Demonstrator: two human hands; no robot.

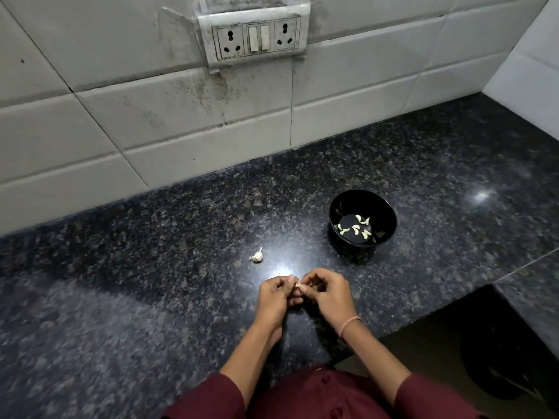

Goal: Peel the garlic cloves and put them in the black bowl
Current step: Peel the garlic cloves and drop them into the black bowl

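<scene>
Lower centre of frame: left hand (pixel 279 293) and right hand (pixel 328 290) pinch a small pale garlic clove (pixel 299 285), mid-peel; next, probably drop it into the glossy black round bowl (pixel 363 217).

Dark speckled granite countertop (pixel 151 297) w/ a bright light glare near centre. Behind it, white tiled wall (pixel 121 131) w/ grimy streaks (worst just under the plate). Socket panel (pixel 257 36) on the wall: 2 outlets, 2 switches btwn them. Counter cut away at lower right, dim floor (pixel 423 358) below.
</scene>
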